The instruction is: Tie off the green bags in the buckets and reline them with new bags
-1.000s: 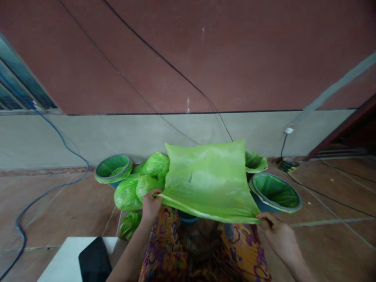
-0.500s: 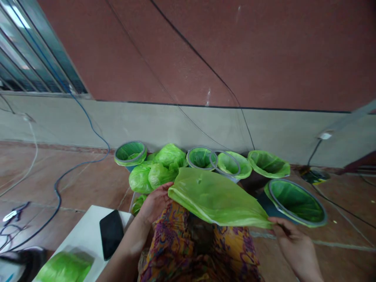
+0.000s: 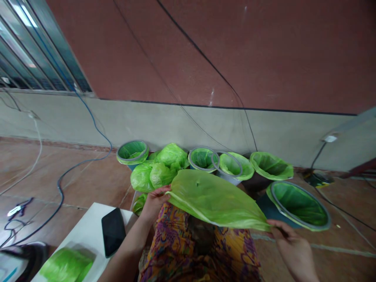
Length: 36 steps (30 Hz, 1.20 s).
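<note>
A green plastic bag [image 3: 216, 197] is stretched out flat above my lap, tilted down toward the right. My left hand [image 3: 155, 201] pinches its left corner. At the opposite corner, the thumb and fingers of my right hand [image 3: 286, 235] grip the edge. Beyond the bag stand several bins lined with green bags, among them a blue bin [image 3: 299, 205] near my right hand and a white bin [image 3: 235, 166] with a loose grey ring [image 3: 227, 163] leaning over it. Puffed green bags [image 3: 160, 166] are heaped past my left hand.
On a white stool [image 3: 85, 231] at my left lie a black phone [image 3: 113, 232] and a folded green bag [image 3: 67, 265]. A blue cable [image 3: 60, 188] snakes over the tiled floor. Behind the bins rises a red and cream wall [image 3: 176, 121].
My left hand's fingers have closed more tightly on the bag's corner, and the bag's near edge sags slightly differently. The whole view has shifted a little; the bins stay put.
</note>
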Each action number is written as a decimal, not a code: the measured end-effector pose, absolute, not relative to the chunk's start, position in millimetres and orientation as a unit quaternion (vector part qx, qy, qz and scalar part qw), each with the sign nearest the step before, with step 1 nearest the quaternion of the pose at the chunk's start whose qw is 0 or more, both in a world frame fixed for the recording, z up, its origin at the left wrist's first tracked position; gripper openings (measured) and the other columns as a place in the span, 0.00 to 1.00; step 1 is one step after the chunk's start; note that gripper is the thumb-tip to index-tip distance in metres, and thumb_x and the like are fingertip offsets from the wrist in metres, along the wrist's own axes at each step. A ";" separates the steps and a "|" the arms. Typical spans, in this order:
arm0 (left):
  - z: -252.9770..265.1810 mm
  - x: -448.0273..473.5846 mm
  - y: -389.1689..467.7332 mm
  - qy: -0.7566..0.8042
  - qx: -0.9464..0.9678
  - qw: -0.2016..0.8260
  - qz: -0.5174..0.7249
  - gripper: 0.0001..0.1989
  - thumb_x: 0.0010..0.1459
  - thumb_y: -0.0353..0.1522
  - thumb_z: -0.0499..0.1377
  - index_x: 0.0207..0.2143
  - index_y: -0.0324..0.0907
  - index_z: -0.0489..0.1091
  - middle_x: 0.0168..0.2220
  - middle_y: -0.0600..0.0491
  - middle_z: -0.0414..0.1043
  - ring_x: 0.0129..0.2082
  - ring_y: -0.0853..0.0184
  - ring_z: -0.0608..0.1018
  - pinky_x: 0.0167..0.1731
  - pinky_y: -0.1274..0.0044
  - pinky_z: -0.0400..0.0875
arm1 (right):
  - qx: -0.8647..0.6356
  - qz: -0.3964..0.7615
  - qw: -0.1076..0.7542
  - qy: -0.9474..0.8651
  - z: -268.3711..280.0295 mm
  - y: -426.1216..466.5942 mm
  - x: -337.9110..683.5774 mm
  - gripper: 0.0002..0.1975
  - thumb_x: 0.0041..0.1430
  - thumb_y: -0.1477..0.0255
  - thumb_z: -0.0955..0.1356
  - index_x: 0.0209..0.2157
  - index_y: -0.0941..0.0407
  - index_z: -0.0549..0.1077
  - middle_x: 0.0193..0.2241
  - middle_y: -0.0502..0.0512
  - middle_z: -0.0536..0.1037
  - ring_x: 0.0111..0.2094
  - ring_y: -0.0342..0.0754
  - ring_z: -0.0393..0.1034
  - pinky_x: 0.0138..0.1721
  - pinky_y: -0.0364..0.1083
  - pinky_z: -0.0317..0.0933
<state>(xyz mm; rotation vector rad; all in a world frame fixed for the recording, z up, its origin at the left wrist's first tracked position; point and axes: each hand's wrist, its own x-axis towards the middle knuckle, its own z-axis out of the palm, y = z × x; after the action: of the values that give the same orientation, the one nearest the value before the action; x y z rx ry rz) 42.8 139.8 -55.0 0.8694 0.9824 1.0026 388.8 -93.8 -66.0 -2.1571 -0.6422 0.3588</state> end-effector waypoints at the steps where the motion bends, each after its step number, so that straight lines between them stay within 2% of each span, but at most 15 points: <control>1: -56.8 43.7 140.8 0.456 0.398 0.648 0.462 0.15 0.31 0.31 0.72 0.26 0.38 0.76 0.41 0.49 0.78 0.40 0.62 0.77 0.42 0.71 0.71 | -0.863 0.143 0.411 -0.255 -67.5 -94.7 389.4 0.20 0.42 0.57 0.66 0.33 0.54 0.77 0.28 0.56 0.81 0.31 0.57 0.77 0.27 0.47 0.67; 4: -57.4 44.5 141.7 0.479 0.398 0.619 0.478 0.14 0.30 0.31 0.72 0.23 0.38 0.74 0.44 0.50 0.76 0.40 0.61 0.77 0.41 0.73 0.70 | -0.877 0.143 0.387 -0.247 -70.4 -97.4 390.9 0.23 0.40 0.56 0.65 0.35 0.55 0.77 0.28 0.55 0.81 0.32 0.57 0.76 0.29 0.47 0.66; 9: -45.0 34.9 135.1 0.381 0.361 0.768 0.368 0.13 0.36 0.28 0.70 0.29 0.41 0.77 0.38 0.51 0.78 0.37 0.64 0.77 0.41 0.73 0.70 | -0.880 0.161 0.388 -0.222 -75.9 -98.3 390.7 0.24 0.39 0.55 0.65 0.35 0.56 0.77 0.28 0.56 0.81 0.31 0.56 0.75 0.31 0.47 0.65; 11: -40.3 28.2 132.6 0.356 0.354 0.798 0.333 0.13 0.39 0.28 0.69 0.32 0.41 0.78 0.37 0.51 0.78 0.37 0.63 0.78 0.42 0.72 0.70 | -0.875 0.168 0.400 -0.213 -79.0 -98.0 390.4 0.24 0.40 0.56 0.65 0.35 0.57 0.77 0.27 0.56 0.81 0.30 0.56 0.75 0.30 0.47 0.65; 13: -37.5 21.9 131.4 0.356 0.358 0.800 0.325 0.14 0.40 0.28 0.68 0.34 0.41 0.78 0.41 0.50 0.78 0.40 0.62 0.78 0.44 0.72 0.70 | -0.872 0.168 0.409 -0.211 -81.1 -97.9 390.4 0.24 0.39 0.57 0.66 0.35 0.57 0.78 0.27 0.57 0.81 0.30 0.56 0.75 0.28 0.47 0.64; 17: -36.0 15.6 131.4 0.365 0.393 0.777 0.329 0.14 0.38 0.27 0.69 0.33 0.40 0.79 0.47 0.48 0.76 0.47 0.60 0.76 0.47 0.73 0.68 | -0.873 0.165 0.416 -0.193 -77.3 -96.2 389.4 0.23 0.37 0.58 0.67 0.34 0.57 0.78 0.26 0.56 0.80 0.29 0.55 0.74 0.26 0.46 0.62; 21: -36.7 18.5 131.5 0.376 0.415 0.751 0.349 0.13 0.36 0.27 0.71 0.30 0.39 0.79 0.46 0.47 0.77 0.49 0.60 0.75 0.48 0.75 0.68 | -0.875 0.160 0.422 -0.174 -64.6 -90.7 384.0 0.22 0.35 0.59 0.67 0.32 0.57 0.77 0.25 0.56 0.80 0.27 0.54 0.73 0.25 0.45 0.62; 25: -40.9 25.0 131.9 0.413 0.416 0.708 0.394 0.12 0.34 0.29 0.72 0.25 0.38 0.77 0.40 0.48 0.78 0.41 0.63 0.77 0.43 0.75 0.70 | -0.878 0.157 0.421 -0.165 -59.9 -88.7 380.4 0.21 0.35 0.59 0.66 0.31 0.57 0.77 0.24 0.56 0.79 0.25 0.53 0.72 0.23 0.45 0.60; 29: -49.2 28.6 134.1 0.469 0.408 0.642 0.450 0.13 0.31 0.30 0.72 0.20 0.38 0.71 0.39 0.49 0.77 0.32 0.68 0.77 0.33 0.77 0.71 | -0.882 0.143 0.409 -0.185 -71.2 -95.4 386.1 0.21 0.36 0.60 0.67 0.33 0.57 0.78 0.25 0.56 0.80 0.27 0.54 0.72 0.24 0.45 0.59; 32: -55.3 30.8 135.8 0.506 0.424 0.573 0.486 0.12 0.33 0.30 0.68 0.20 0.38 0.68 0.39 0.49 0.76 0.28 0.70 0.75 0.27 0.79 0.69 | -0.882 0.135 0.402 -0.207 -81.0 -101.1 391.4 0.22 0.38 0.59 0.67 0.34 0.57 0.78 0.27 0.57 0.81 0.29 0.55 0.73 0.26 0.45 0.61; 36: -61.6 37.9 136.5 0.538 0.438 0.478 0.539 0.08 0.40 0.31 0.61 0.20 0.40 0.62 0.34 0.51 0.75 0.22 0.73 0.72 0.21 0.81 0.65 | -0.882 0.134 0.396 -0.217 -85.4 -101.4 390.0 0.22 0.41 0.58 0.66 0.35 0.57 0.78 0.28 0.57 0.81 0.30 0.56 0.74 0.27 0.46 0.62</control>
<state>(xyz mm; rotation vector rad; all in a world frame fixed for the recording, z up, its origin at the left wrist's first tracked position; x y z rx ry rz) 37.9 136.5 -61.6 1.0695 1.3144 1.3160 390.0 -101.4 -85.4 -2.2344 -0.5511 0.3404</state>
